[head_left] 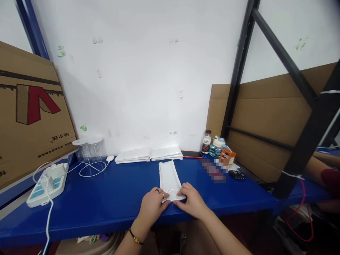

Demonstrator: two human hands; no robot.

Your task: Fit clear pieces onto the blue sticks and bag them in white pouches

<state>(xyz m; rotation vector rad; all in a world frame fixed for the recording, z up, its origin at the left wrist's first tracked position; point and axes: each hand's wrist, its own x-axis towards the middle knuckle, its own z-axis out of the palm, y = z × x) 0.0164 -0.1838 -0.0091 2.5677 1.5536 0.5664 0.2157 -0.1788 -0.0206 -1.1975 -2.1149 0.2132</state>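
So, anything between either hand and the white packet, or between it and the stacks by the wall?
Nothing visible. Left hand and right hand both touch the packet; only blue tabletop shows between it and the stacks.

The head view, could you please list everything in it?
Desk: one, blue, foreground
Packet: one, white, between hands
Packet stacks: two, white, back
Phone: one, black, back
Lidded jars: two, clear, left
Power strip: one, white, left
Cables: several, white, left
Labelled jar: one, brown, right
Bottle: one, teal, right
Box: one, orange, right
Object: one, black, right
Cardboard: several, brown, sides
Posts: several, blue left, black right
Wall: one, white, behind
Stranger's sleeve: one, red, right
Left hand, right hand: one each, on packet
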